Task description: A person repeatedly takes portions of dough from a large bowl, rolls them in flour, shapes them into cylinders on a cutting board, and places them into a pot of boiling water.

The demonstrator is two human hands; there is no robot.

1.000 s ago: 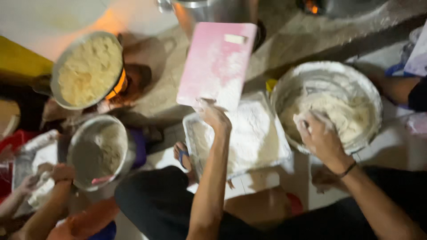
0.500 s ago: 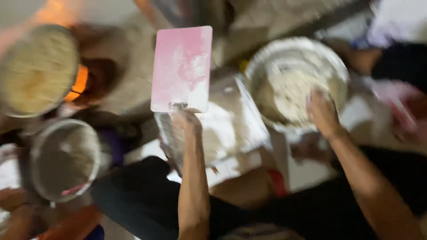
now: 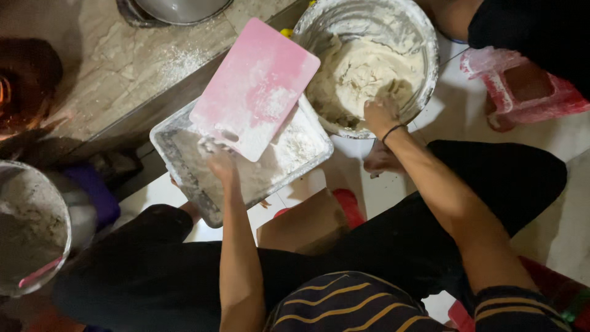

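My left hand [image 3: 220, 161] grips the near edge of a pink cutting board [image 3: 255, 86] dusted with flour and holds it tilted over a metal tray [image 3: 166, 144] of white flour. My right hand [image 3: 381, 110] reaches into a large metal bowl [image 3: 424, 46] and presses on the pale dough [image 3: 362, 64] inside it. A black band circles my right wrist. My dark-trousered legs lie below the tray and bowl.
A second floured metal bowl [image 3: 27, 227] with a pink utensil sits at the left edge. A pink plastic stool [image 3: 522, 89] stands at the right beside another person's dark sleeve. A marble step [image 3: 123, 67] with spilled flour runs behind the tray, with a metal pot [image 3: 178, 9] on it.
The view has swung closer and lower over the tray and bowl. My left hand still holds the pink board, now lower over the tray. My right hand stays in the dough bowl.
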